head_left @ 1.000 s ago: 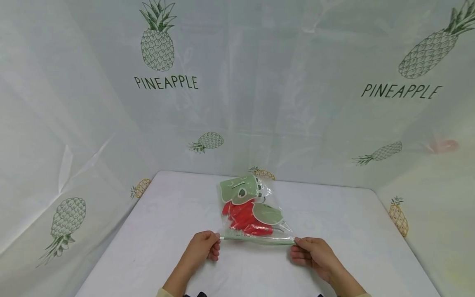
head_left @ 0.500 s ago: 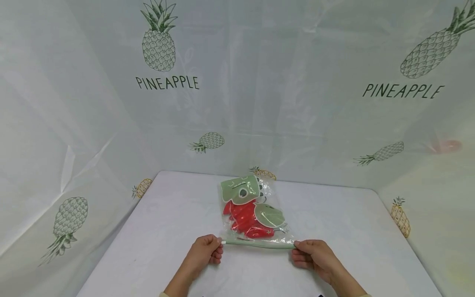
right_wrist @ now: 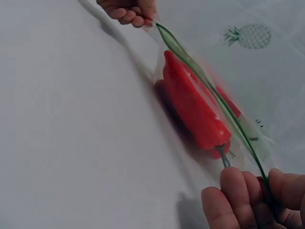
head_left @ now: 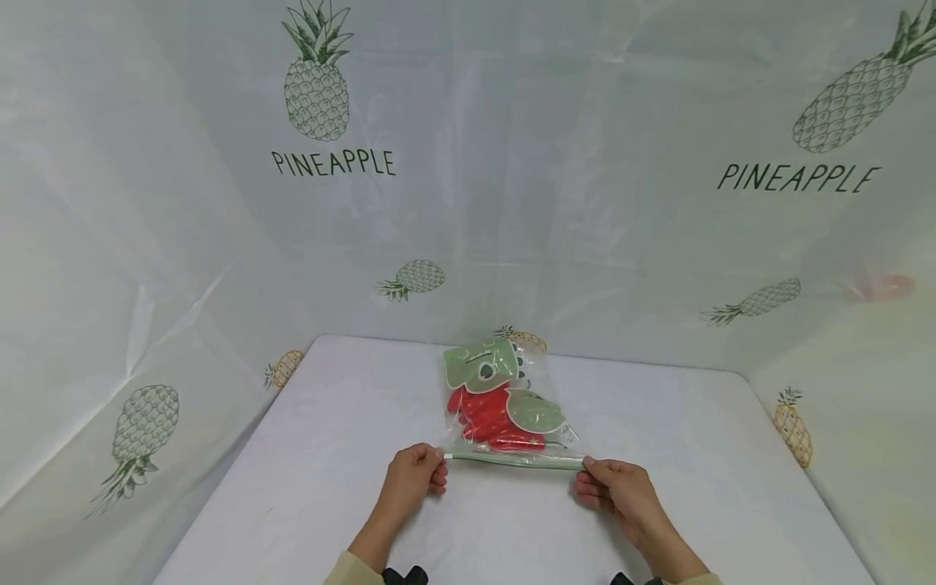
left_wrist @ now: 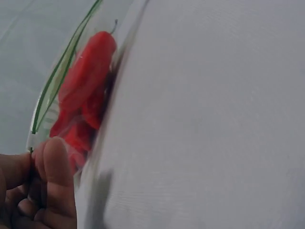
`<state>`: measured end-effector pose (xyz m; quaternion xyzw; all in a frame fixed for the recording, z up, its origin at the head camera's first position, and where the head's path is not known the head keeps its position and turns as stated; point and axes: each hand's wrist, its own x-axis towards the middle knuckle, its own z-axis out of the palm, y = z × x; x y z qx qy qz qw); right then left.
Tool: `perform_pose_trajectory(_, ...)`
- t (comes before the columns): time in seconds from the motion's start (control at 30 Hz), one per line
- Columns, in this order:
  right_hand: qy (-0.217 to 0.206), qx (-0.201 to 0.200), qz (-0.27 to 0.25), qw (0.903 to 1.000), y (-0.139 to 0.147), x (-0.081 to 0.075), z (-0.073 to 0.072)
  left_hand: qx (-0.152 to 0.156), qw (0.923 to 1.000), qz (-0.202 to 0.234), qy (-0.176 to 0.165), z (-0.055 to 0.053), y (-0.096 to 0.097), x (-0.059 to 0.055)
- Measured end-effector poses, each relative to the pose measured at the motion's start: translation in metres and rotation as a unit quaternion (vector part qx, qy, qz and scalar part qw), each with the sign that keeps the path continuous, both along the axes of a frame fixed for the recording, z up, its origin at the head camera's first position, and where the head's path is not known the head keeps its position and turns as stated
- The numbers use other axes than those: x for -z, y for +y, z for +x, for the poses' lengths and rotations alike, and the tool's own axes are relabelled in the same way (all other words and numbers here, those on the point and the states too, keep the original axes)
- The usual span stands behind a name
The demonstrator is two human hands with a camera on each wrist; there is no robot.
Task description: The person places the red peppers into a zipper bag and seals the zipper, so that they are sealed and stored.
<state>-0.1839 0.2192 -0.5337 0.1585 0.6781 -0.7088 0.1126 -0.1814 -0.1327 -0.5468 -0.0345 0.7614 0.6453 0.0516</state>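
Observation:
A clear zip bag (head_left: 536, 412) with a green animal print lies over the white table, its green zip strip (head_left: 512, 461) on the near side. Inside show several red peppers (right_wrist: 195, 105), one with a greenish stem. My left hand (head_left: 415, 479) pinches the left end of the strip between thumb and forefinger. At the right end, my right hand (head_left: 621, 494) pinches the strip the same way. Both wrist views show the bag's mouth raised, with a gap between two green lines along its middle. Part of the peppers is hidden behind the printed patches.
The white table (head_left: 344, 390) has rounded far corners. Around it hangs a pale curtain (head_left: 526, 203) printed with pineapples. A faint red shape (head_left: 885, 287) shows through the curtain at the right.
Both hands, pinching the strip throughout, first came slightly nearer, then moved farther up in the head view. The bag and its peppers shifted up with them. The head view has shifted slightly.

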Motion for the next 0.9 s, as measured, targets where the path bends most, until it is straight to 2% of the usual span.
perform_pose_trajectory(0.1,-0.004,0.022,-0.008,0.9997,-0.001,0.001,0.001,0.008,0.9986,0.045,-0.027,-0.001,0.0,0.0)
perform_pose_trajectory(0.2,-0.007,0.032,-0.033,0.9989,-0.001,0.002,0.003,0.019,0.9963,0.071,-0.046,0.001,0.0,-0.002)
perform_pose_trajectory(0.27,-0.012,0.041,-0.062,0.9971,-0.003,0.003,0.004,0.023,0.9946,0.085,-0.056,0.003,0.0,-0.005)
perform_pose_trajectory(0.37,-0.023,0.033,-0.124,0.9914,-0.008,0.006,0.007,0.028,0.9918,0.103,-0.069,0.005,0.0,-0.007)
perform_pose_trajectory(0.53,-0.031,-0.019,-0.191,0.9809,-0.027,0.009,0.016,0.041,0.9855,0.134,-0.096,0.007,-0.002,-0.008)
perform_pose_trajectory(0.7,-0.028,-0.064,-0.203,0.9767,-0.054,0.009,0.019,0.064,0.9801,0.154,-0.108,0.009,-0.003,-0.012)
perform_pose_trajectory(0.9,-0.04,-0.124,-0.226,0.9654,-0.09,0.006,0.022,0.067,0.9804,0.155,-0.102,0.012,0.001,-0.014)
